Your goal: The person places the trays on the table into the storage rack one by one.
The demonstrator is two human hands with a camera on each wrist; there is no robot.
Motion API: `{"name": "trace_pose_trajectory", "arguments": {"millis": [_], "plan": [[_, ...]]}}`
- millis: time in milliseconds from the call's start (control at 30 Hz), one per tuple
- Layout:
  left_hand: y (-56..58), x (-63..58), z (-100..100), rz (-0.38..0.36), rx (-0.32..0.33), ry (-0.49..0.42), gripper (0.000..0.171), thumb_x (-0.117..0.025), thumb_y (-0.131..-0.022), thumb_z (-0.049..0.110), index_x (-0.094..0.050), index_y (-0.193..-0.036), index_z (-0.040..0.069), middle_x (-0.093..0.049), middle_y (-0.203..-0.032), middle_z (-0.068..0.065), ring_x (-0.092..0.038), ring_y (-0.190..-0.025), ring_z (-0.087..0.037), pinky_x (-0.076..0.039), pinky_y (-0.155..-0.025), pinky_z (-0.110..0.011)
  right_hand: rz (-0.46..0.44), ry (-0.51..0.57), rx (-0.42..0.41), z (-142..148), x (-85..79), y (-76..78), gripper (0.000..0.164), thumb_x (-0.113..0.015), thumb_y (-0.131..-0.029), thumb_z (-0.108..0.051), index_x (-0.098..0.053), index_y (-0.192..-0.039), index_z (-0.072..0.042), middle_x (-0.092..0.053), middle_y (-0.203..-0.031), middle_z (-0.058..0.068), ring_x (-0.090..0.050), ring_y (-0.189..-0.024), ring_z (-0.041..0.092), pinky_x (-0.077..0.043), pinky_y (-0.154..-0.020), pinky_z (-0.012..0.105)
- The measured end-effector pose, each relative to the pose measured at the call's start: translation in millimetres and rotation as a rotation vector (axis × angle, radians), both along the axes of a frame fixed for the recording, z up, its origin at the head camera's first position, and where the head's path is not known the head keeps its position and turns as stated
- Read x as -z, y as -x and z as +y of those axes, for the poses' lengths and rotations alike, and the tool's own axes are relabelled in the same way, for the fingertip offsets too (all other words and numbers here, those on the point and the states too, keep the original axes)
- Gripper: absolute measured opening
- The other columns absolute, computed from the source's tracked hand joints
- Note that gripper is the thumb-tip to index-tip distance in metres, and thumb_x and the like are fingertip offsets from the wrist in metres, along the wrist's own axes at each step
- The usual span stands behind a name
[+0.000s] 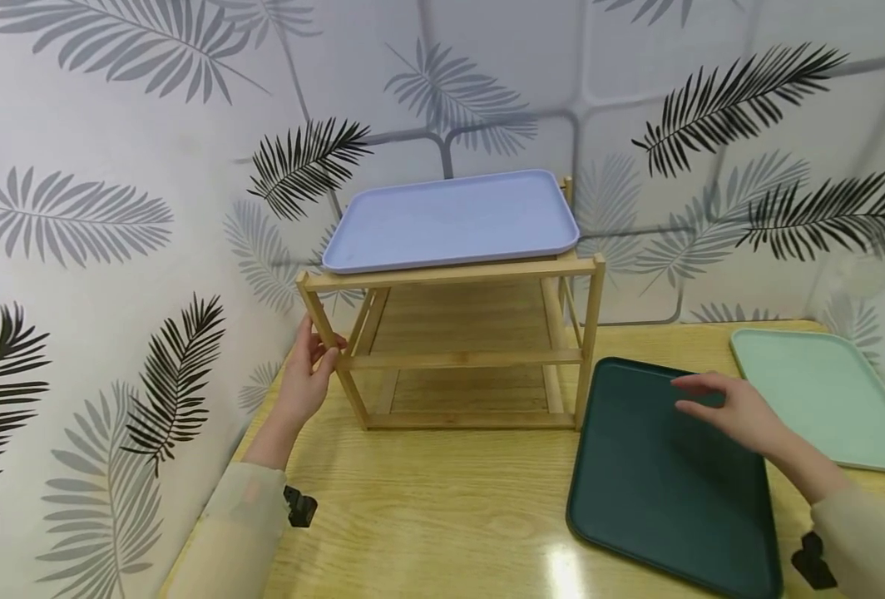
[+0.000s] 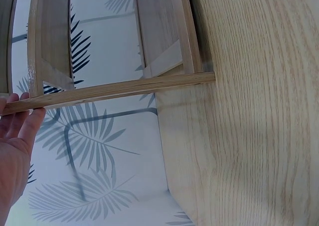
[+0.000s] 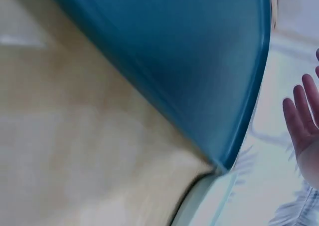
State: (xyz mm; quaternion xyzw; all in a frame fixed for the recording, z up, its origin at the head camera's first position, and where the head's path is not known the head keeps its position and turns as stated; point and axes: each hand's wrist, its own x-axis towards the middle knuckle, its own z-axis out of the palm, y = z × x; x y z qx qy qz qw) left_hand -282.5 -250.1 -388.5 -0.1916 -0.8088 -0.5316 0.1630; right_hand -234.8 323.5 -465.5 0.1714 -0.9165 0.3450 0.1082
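A wooden shelf rack (image 1: 465,359) with several tiers stands on the table, its slats and side posts showing. My left hand (image 1: 309,374) grips the rack's front left post; in the left wrist view the fingers and thumb of the left hand (image 2: 17,141) are at either side of that post (image 2: 99,92). On top of the rack lies a lavender tray (image 1: 453,220), tilted slightly. Over the dark green tray (image 1: 660,474) hovers my right hand (image 1: 738,412), fingers extended and holding nothing. The right wrist view shows that hand (image 3: 306,126) beside the dark tray (image 3: 184,51).
A mint green tray (image 1: 832,399) lies at the far right, behind the dark one. The wood-grain table (image 1: 412,507) runs under everything. A white wall covering with leaf prints (image 1: 98,274) closes off the left side and back.
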Motion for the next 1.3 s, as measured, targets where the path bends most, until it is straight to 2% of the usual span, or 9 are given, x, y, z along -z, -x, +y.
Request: {"name": "trace_pose_trajectory", "arguments": {"millis": [100, 167, 400, 533, 700, 900, 967, 1200, 1300], "plan": [[0.0, -1.3, -1, -0.007, -0.002, 0.001, 0.063, -0.044, -0.1, -0.006, -0.015, -0.154, 0.009, -0.055, -0.114, -0.028, -0.053, -0.118, -0.042, -0.046, -0.092, -0.037, -0.045, -0.03, 0.065, 12, -0.7, 19.3, 0.041, -0.068, -0.092, -0.017, -0.059, -0.125, 0.007, -0.055, -0.123, 0.03, -0.053, -0.108, 0.047, -0.045, -0.083, 0.059], [0.4, -1.2, -1, -0.007, 0.002, 0.0, 0.063, -0.044, -0.1, -0.006, -0.016, -0.153, 0.009, -0.054, -0.113, -0.029, -0.053, -0.117, -0.043, -0.046, -0.091, -0.038, -0.078, -0.048, 0.079, 17, 0.8, 30.5, 0.046, -0.067, -0.094, -0.02, -0.055, -0.127, 0.009, -0.05, -0.127, 0.034, -0.048, -0.111, 0.051, -0.041, -0.085, 0.064], [2.0, 1.3, 1, 0.021, 0.015, -0.014, 0.063, -0.045, -0.099, -0.008, -0.016, -0.153, 0.005, -0.055, -0.112, -0.031, -0.054, -0.114, -0.045, -0.048, -0.087, -0.031, -0.17, -0.135, 0.075, 30, 11.3, 51.5, 0.052, -0.068, -0.092, -0.017, -0.049, -0.131, 0.013, -0.042, -0.132, 0.041, -0.04, -0.118, 0.057, -0.033, -0.092, 0.067], [2.5, 1.4, 2, 0.021, 0.013, -0.012, 0.063, -0.045, -0.099, -0.007, -0.016, -0.154, 0.007, -0.055, -0.112, -0.03, -0.055, -0.115, -0.044, -0.048, -0.089, -0.04, -0.192, -0.179, 0.079, 34, 20.2, 54.5, 0.052, -0.069, -0.089, -0.014, -0.05, -0.128, 0.014, -0.044, -0.129, 0.042, -0.041, -0.118, 0.058, -0.032, -0.094, 0.066], [2.6, 1.3, 1, 0.016, 0.01, -0.005, 0.062, -0.044, -0.099, -0.008, -0.018, -0.153, 0.008, -0.055, -0.112, -0.031, -0.054, -0.115, -0.044, -0.047, -0.089, -0.051, -0.174, -0.196, 0.054, 35, 27.7, 50.9, 0.048, -0.07, -0.089, -0.011, -0.053, -0.126, 0.014, -0.048, -0.126, 0.041, -0.044, -0.115, 0.057, -0.034, -0.092, 0.066], [2.0, 1.3, 1, 0.016, 0.003, -0.017, 0.061, -0.044, -0.099, -0.008, -0.019, -0.152, 0.007, -0.055, -0.111, -0.03, -0.054, -0.115, -0.044, -0.047, -0.089, -0.048, -0.122, -0.241, 0.001, 34, 31.1, 37.0, 0.043, -0.069, -0.088, -0.007, -0.056, -0.123, 0.013, -0.054, -0.12, 0.038, -0.049, -0.11, 0.055, -0.039, -0.088, 0.064], [-0.8, -1.9, 3, -0.001, 0.006, -0.019, 0.061, -0.043, -0.099, -0.009, -0.018, -0.152, 0.006, -0.054, -0.112, -0.032, -0.053, -0.116, -0.045, -0.046, -0.09, -0.049, -0.11, -0.261, -0.016, 35, 32.2, 30.7, 0.042, -0.069, -0.087, -0.004, -0.057, -0.123, 0.012, -0.056, -0.118, 0.036, -0.051, -0.108, 0.055, -0.04, -0.086, 0.064], [-14.1, -16.8, 11, -0.011, -0.002, 0.004, 0.058, -0.043, -0.098, -0.013, -0.018, -0.15, -0.003, -0.053, -0.111, -0.035, -0.052, -0.117, -0.047, -0.047, -0.09, -0.037, -0.1, -0.289, -0.052, 36, 34.4, 6.7, 0.04, -0.068, -0.086, 0.0, -0.059, -0.124, 0.007, -0.06, -0.113, 0.03, -0.057, -0.1, 0.049, -0.046, -0.079, 0.059], [-18.4, -24.0, 13, -0.006, -0.004, 0.02, 0.058, -0.043, -0.097, -0.013, -0.018, -0.148, -0.006, -0.053, -0.111, -0.036, -0.052, -0.116, -0.048, -0.046, -0.09, -0.045, -0.115, -0.281, -0.074, 39, 33.5, 0.0, 0.039, -0.069, -0.084, 0.002, -0.061, -0.122, 0.006, -0.062, -0.106, 0.023, -0.061, -0.092, 0.041, -0.049, -0.074, 0.054]]}}
